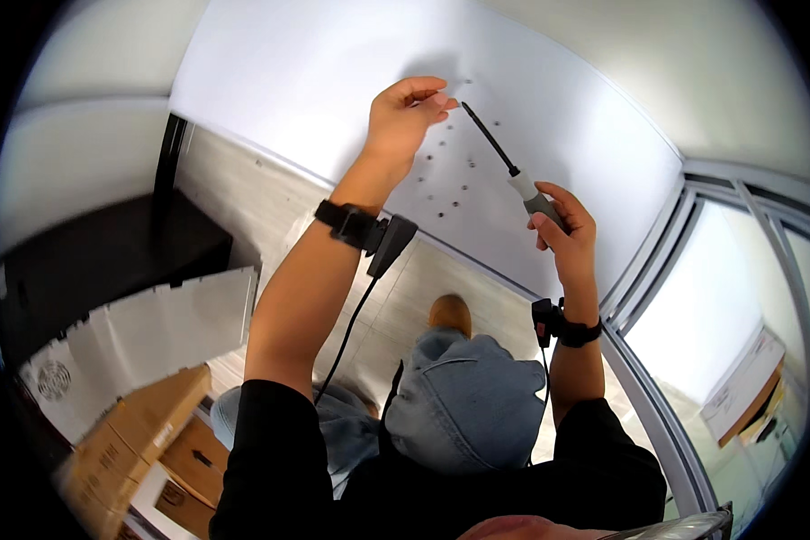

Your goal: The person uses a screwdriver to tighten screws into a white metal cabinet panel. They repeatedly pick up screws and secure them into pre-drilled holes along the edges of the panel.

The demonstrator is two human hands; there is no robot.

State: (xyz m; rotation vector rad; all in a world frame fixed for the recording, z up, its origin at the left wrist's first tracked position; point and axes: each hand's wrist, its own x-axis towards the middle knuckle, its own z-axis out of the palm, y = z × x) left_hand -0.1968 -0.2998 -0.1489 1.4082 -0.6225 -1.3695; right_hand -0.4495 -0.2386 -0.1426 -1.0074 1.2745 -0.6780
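Black-shafted, grey-handled screwdriver (504,162) gripped in my right hand (562,225), shaft slanting up-left; tip just beside my left hand (403,121) fingertips, pinched, contents unclear, at white panel (315,81).

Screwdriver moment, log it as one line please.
view: head | right hand: grips screwdriver by handle, tip at white panel | left hand: fingertips pinched beside tip | panel: small holes

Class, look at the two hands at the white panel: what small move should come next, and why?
Probably bring the screwdriver tip across to the left hand. The right hand holds its handle with the tip just short of the left fingertips, which pinch at the white panel above the small holes. What they pinch is too small to tell.
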